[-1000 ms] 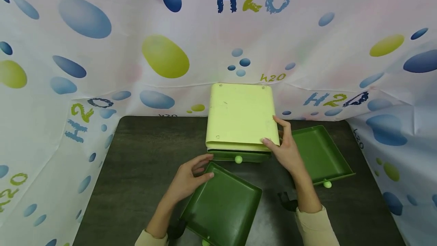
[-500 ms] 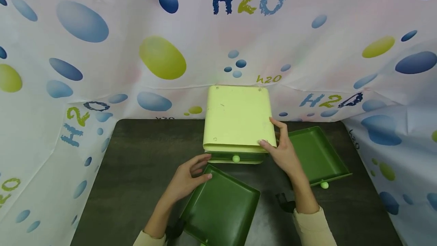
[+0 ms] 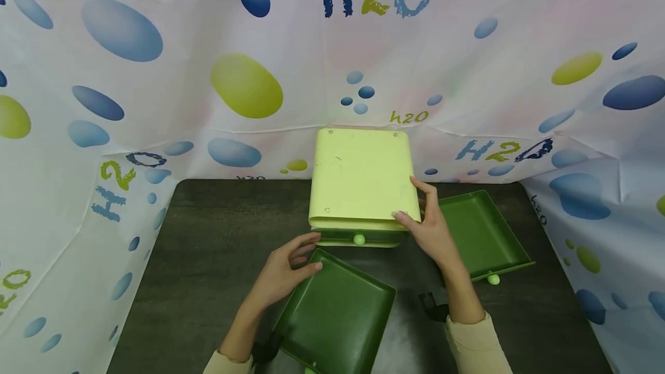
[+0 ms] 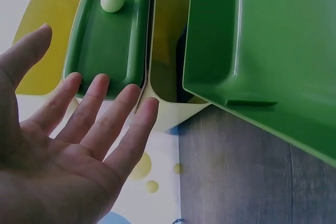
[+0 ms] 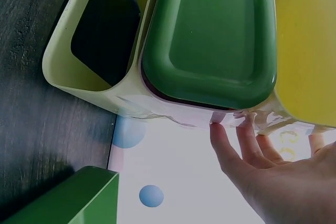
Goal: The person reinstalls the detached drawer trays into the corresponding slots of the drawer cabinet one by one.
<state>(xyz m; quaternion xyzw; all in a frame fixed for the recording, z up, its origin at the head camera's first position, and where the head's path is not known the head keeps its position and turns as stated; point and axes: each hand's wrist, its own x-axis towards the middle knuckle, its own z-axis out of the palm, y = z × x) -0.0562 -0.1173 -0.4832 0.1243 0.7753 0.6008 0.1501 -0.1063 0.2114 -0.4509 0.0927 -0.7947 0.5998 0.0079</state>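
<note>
A pale yellow-green drawer cabinet (image 3: 363,178) stands at the back middle of the table. One green drawer (image 5: 220,40) with a round light-green knob sits in its middle compartment; the compartments above and below it are open. My right hand (image 3: 432,229) rests at the cabinet's right front corner, thumb on the top and fingertips against the side wall. By the left front corner, my left hand (image 3: 283,270) has its fingers extended; whether the fingertips touch the cabinet I cannot tell. A loose green drawer (image 3: 343,316) lies skewed in front, partly below the left thumb.
Another loose green drawer (image 3: 483,235) lies to the right of the cabinet, beside my right forearm. The dark wood table (image 3: 218,235) meets a white backdrop (image 3: 182,45) with printed ovals and letters right behind the cabinet.
</note>
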